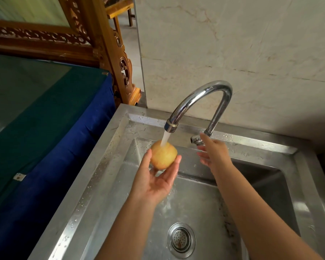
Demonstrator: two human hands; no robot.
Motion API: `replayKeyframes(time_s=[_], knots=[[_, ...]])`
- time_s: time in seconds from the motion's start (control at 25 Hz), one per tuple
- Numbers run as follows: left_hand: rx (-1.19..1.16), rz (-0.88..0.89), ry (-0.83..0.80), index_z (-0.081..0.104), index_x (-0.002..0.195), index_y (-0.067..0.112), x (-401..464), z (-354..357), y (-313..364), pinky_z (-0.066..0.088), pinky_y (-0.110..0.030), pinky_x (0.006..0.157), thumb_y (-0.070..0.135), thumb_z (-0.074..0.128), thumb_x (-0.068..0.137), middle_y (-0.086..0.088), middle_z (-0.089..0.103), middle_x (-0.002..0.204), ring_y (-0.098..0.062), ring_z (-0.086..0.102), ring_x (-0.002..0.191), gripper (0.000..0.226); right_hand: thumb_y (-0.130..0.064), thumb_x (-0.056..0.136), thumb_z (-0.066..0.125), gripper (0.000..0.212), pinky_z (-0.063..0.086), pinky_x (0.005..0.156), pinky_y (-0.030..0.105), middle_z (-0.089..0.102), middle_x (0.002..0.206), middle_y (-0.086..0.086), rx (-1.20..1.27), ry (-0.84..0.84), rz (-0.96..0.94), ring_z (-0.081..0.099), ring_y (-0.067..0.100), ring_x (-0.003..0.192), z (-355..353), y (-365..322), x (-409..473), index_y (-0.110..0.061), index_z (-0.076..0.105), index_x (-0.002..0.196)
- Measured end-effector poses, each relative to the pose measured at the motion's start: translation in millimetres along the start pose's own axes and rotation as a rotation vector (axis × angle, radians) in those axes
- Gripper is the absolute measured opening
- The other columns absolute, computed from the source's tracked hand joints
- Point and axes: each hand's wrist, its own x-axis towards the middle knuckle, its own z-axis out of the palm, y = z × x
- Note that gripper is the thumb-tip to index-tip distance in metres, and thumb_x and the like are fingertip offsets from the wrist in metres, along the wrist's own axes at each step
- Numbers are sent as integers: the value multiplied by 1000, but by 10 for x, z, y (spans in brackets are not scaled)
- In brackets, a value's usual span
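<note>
My left hand (154,177) holds a yellow-red apple (164,155) over the steel sink (101,171), thumb on its left side and fingertips on its right. Water runs from the chrome tap's (199,98) spout straight onto the top of the apple. My right hand (214,152) reaches toward the tap's lever (196,139) at the base of the spout, fingers straight, the fingertips at or just short of the lever. It holds nothing.
The sink's strainer drain (181,240) lies near the front of the wet basin. A blue and green cloth-covered table (45,119) stands left of the sink. A carved wooden frame (109,53) rises behind it. A marble wall (233,53) backs the tap.
</note>
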Motion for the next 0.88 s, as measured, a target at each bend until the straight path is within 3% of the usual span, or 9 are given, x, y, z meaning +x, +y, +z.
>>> replayKeyframes(time_s=[0.16, 0.28, 0.36, 0.48, 0.56, 0.64, 0.72, 0.76, 0.88], knots=[[-67, 1, 36, 48, 121, 4, -3, -17, -38, 60, -46, 61, 33, 73, 72, -32, 60, 111, -42, 71, 72, 63, -25, 83, 62, 17, 38, 47, 21, 71, 82, 8, -80, 69, -86, 62, 13, 55, 175, -61, 221, -14, 58, 70], [-43, 5, 35, 49, 122, 4, -32, -52, -27, 59, -46, 63, 31, 75, 71, -31, 60, 112, -42, 71, 75, 63, -17, 82, 63, 7, 39, 47, 19, 73, 84, 9, -107, 110, -99, 63, 10, 53, 124, 128, 278, -13, 62, 77], [-30, 14, 28, 50, 123, 5, -62, -74, -17, 59, -47, 66, 30, 75, 68, -31, 60, 112, -41, 71, 76, 65, -24, 82, 66, 13, 42, 49, 21, 72, 86, 8, -82, 102, -38, 64, 12, 57, 64, 335, 244, -14, 59, 77], [26, 21, 15, 53, 124, 6, -121, -75, -3, 59, -45, 66, 29, 75, 66, -29, 58, 118, -41, 71, 77, 66, -32, 81, 67, 30, 52, 61, 30, 66, 88, 7, -61, 56, 73, 61, 14, 63, -12, 433, 87, -7, 61, 97], [131, 25, 17, 56, 123, 7, -167, -63, -7, 59, -44, 66, 28, 74, 67, -26, 55, 120, -40, 71, 76, 62, -29, 82, 66, 28, 53, 71, 32, 65, 94, 6, -48, -82, -10, 62, 14, 73, -74, 422, -113, -11, 61, 103], [289, 39, 33, 58, 116, 8, -253, -38, -30, 60, -43, 65, 27, 74, 63, -22, 57, 113, -39, 72, 74, 59, -18, 81, 67, 22, 53, 81, 34, 67, 105, 9, 33, -356, -178, 65, 18, 88, -165, 390, -425, -18, 64, 103], [488, 61, 42, 60, 107, 11, -354, -7, -107, 61, -40, 64, 27, 74, 58, -17, 62, 107, -35, 73, 75, 53, -8, 78, 69, 29, 54, 85, 31, 70, 107, 9, 87, -554, -323, 67, 18, 94, -305, 358, -742, -13, 66, 106], [591, 73, 35, 59, 104, 14, -408, 13, -171, 61, -40, 65, 28, 73, 58, -14, 64, 107, -32, 73, 79, 50, -4, 76, 69, 31, 55, 81, 26, 72, 104, 8, 98, -565, -376, 68, 16, 92, -385, 344, -882, -11, 67, 106], [860, 163, -45, 65, 94, 21, -597, 94, -458, 55, -39, 75, 27, 69, 69, -4, 68, 103, -20, 66, 94, 26, 4, 73, 70, 32, 53, 79, 24, 73, 101, 8, 132, -387, -450, 69, 14, 88, -746, 296, -1300, -15, 69, 99]])
